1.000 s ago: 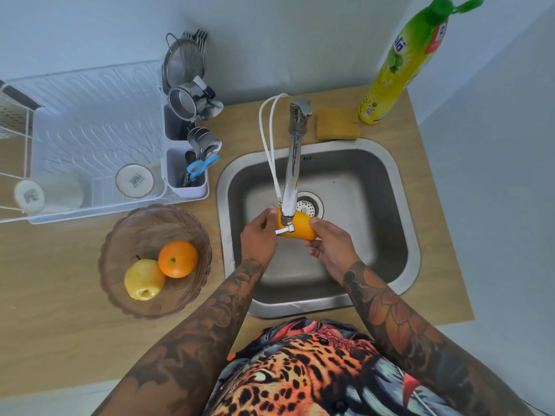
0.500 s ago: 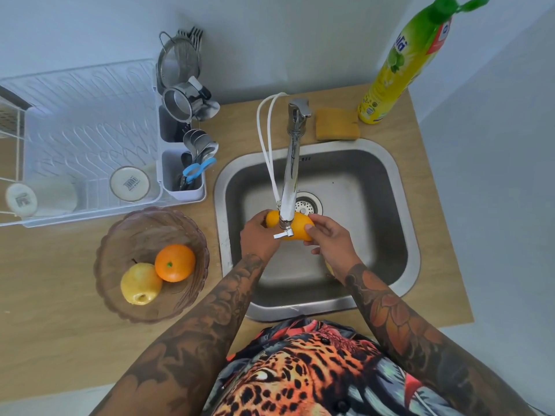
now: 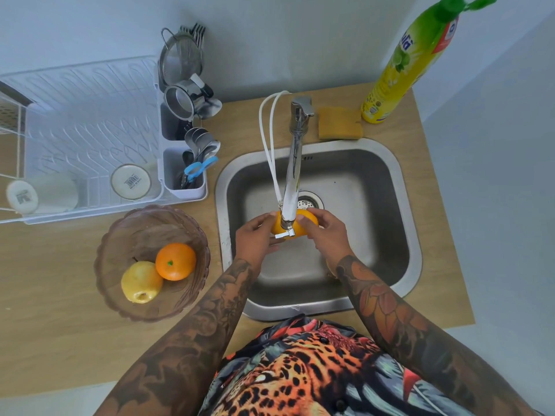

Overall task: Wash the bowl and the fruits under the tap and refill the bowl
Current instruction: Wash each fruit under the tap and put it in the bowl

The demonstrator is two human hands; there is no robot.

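Note:
An orange fruit is held under the tip of the tap, over the steel sink. My left hand grips its left side and my right hand grips its right side. The tap spout hides the fruit's middle. On the counter to the left stands a tinted glass bowl with a tangerine and a yellow apple inside. A bit of another yellow fruit shows in the sink behind my right forearm.
A white dish rack with cups and a cutlery holder fills the back left. A yellow sponge and a detergent bottle stand behind the sink. The wooden counter ends at the right, past the sink.
Both hands have turned the orange fruit under the tap, shifting it slightly left and back. The bowl and its fruits have not moved.

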